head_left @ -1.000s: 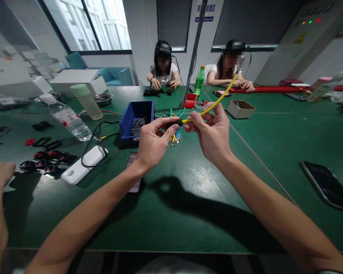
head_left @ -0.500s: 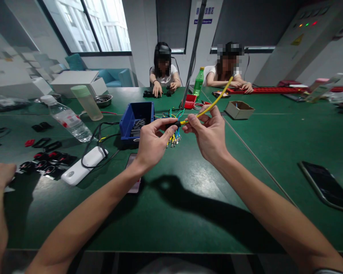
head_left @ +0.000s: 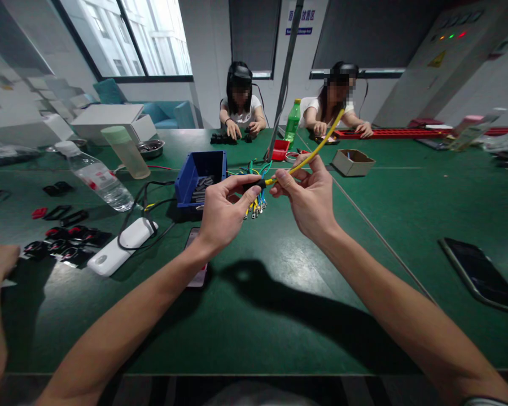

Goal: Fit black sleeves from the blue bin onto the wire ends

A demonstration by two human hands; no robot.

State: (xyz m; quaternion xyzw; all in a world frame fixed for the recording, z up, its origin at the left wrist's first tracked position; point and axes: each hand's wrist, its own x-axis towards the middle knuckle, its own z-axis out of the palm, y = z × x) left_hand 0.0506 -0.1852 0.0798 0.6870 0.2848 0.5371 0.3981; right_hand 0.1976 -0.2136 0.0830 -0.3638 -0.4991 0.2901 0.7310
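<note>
My left hand (head_left: 222,213) pinches a short black sleeve (head_left: 260,184) between thumb and fingers; part of the sleeve is hidden by them. A yellow wire (head_left: 324,141) has one end at the sleeve and sticks up to the right. The thumb and fingers of my right hand (head_left: 312,202) are closed on this wire, close to the sleeve. On the table behind my hands lies a bundle of blue, green and yellow wires (head_left: 259,207) with metal ends. Left of it stands a blue bin (head_left: 183,190) with grey tube-like pieces inside.
A phone (head_left: 200,276) lies under my left wrist, another phone (head_left: 482,273) at right. On the left are a white power bank (head_left: 121,248), a water bottle (head_left: 99,176) and another person's hand (head_left: 0,260). Across the table, two people work near a metal pole (head_left: 285,79) and cardboard box (head_left: 353,164).
Both hands keep the same hold on the sleeve and the wire. The view has shifted slightly. Across the table, the right-hand person's hand has moved left to a dark item.
</note>
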